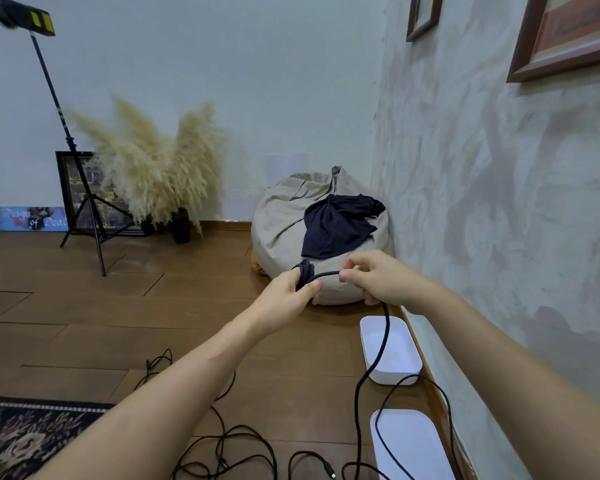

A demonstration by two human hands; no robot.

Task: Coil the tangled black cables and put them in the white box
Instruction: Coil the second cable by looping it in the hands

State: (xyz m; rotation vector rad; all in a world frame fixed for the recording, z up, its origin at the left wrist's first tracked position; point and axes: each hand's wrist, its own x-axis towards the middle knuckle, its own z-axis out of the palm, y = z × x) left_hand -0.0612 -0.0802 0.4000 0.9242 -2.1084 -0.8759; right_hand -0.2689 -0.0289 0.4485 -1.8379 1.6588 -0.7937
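**Cable Being Coiled Above the Floor**

A small coil (pixel 305 270) of black cable is gripped in the left hand (pixel 290 294), with the fingers curled round it. The strand leaving the coil toward 3 o'clock is pinched by the right hand (pixel 378 277), just beside. From there the cable (pixel 378 344) is hung toward 6 o'clock, passing in front of the box (pixel 395 374) (white, set by the wall). More cables (pixel 243 441) are left tangled on the floor at 7 o'clock of the box, and a lid (pixel 413 445) is laid at its 6 o'clock.
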